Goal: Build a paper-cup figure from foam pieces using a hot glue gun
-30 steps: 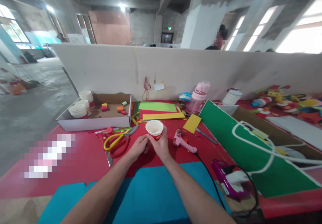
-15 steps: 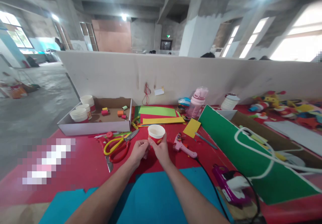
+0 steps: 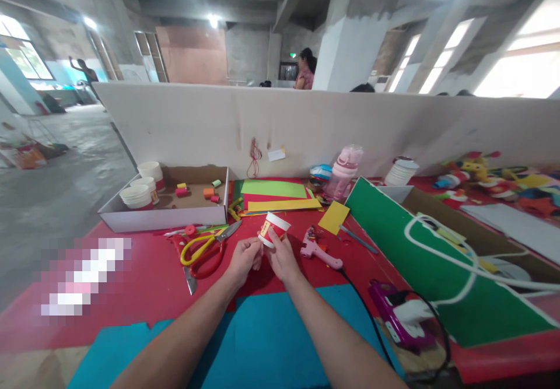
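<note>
A white paper cup [image 3: 275, 229] with a red band is tilted in my right hand [image 3: 283, 259], whose thumb presses on its side. Close by on the left, my left hand [image 3: 245, 259] is closed, its fingers pinched together near the cup's base; whatever they hold is hidden or too small to name. To the left of my hands lie scissors [image 3: 199, 251] with one yellow and one red handle. On the right, a pink glue gun [image 3: 321, 255] rests on the red tabletop.
A white box [image 3: 161, 220] at left holds stacked paper cups [image 3: 135, 196] and small paper rolls. Coloured paper sheets [image 3: 273, 189] lie behind the cup. A green-sided box [image 3: 411, 260], a purple power strip [image 3: 400, 319] and black cable stand right. Blue sheets [image 3: 280, 336] lie under my forearms.
The cup has tipped over from upright, turning its mouth to the right and showing its printed side. My left hand stays pinched beside it. A person has come into view beyond the partition.
</note>
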